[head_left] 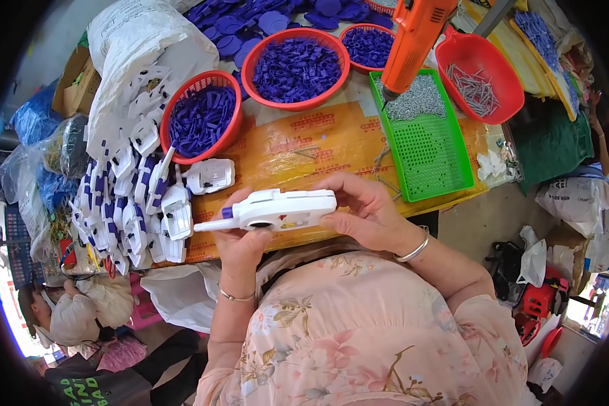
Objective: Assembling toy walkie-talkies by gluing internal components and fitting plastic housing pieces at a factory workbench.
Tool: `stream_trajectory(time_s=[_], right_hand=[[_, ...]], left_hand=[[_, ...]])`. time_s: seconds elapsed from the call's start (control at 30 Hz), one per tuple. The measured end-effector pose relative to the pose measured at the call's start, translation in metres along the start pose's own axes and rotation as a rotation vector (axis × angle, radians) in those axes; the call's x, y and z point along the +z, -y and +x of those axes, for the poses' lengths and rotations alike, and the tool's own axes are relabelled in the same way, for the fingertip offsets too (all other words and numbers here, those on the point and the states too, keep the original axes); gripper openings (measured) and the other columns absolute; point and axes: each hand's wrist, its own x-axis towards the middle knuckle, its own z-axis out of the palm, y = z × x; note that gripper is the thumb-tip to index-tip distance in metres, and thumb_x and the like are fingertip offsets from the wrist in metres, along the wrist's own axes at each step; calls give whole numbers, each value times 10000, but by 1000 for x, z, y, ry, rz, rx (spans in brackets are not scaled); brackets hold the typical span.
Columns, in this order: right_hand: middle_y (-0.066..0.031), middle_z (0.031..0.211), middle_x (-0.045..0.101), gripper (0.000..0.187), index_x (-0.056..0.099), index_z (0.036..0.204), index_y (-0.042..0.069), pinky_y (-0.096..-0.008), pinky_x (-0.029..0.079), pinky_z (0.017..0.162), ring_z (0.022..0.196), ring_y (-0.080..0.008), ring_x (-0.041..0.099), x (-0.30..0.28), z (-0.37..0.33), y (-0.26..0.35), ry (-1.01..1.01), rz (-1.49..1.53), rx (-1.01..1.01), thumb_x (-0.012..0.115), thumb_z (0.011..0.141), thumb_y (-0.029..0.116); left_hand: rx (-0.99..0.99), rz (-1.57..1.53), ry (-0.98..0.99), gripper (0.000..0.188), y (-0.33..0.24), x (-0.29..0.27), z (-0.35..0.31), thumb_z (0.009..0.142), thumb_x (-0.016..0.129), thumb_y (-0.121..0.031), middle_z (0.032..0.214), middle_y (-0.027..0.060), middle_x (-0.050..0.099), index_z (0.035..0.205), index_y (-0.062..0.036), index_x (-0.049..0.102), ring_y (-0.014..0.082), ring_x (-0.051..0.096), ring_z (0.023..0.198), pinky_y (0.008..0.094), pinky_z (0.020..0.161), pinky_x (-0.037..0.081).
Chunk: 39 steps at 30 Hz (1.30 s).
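Both my hands hold a white plastic housing (291,206) level above the table's front edge. It is long, with a thin white stem at its left end, a purple collar by the stem and a dark round opening in its side. My left hand (242,247) is closed round the stem end from below, thumb against the lower side. My right hand (365,210) grips the other end between thumb and fingers. Just left of my left hand lies a heap of similar white housings (172,213) with purple parts. A single open white shell (210,176) rests beside the heap.
An orange electric screwdriver (413,47) hangs over a green tray (430,183) of small screws. A red scoop (507,101) with metal pins stands beyond. Red baskets (250,81) of purple parts line the back. A white sack (125,34) spills housings at left.
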Motion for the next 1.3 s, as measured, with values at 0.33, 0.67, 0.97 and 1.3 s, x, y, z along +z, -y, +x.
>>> stream_trajectory(time_s=[0.33, 0.67, 0.97, 1.3], right_hand=[[1, 838, 524, 106, 572, 885, 18, -216, 415, 669, 755, -45, 487, 5, 3, 6, 79, -57, -59, 656, 844, 67], [-18, 617, 554, 243, 614, 782, 13, -230, 422, 409, 472, -79, 499, 2, 40, -6, 13, 260, 274, 617, 896, 227], [-26, 674, 565, 248, 624, 919, 18, -232, 449, 417, 475, -94, 515, 1, 42, -9, -102, 379, 479, 589, 911, 263], [-30, 990, 575, 328, 551, 1131, -3, -251, 426, 838, 939, -97, 518, -18, 41, 16, 54, -380, 71, 623, 875, 189]], left_hand=[[46, 228, -100, 739, -23, 14, -15, 604, 852, -211, 1096, 143, 630, 1208, 57, 524, 222, 618, 984, 357, 894, 482], [-82, 95, -181, 352, -33, 27, 20, 796, 607, -41, 937, 148, 631, 1116, 73, 519, 190, 643, 662, 293, 461, 550], [-374, 15, -284, 245, -19, 22, 37, 807, 669, -159, 764, 105, 648, 946, 33, 605, 130, 566, 457, 255, 379, 477], [-217, 193, 106, 348, -12, 18, 31, 734, 743, -18, 904, 61, 645, 1037, 32, 579, 102, 620, 732, 223, 569, 533]])
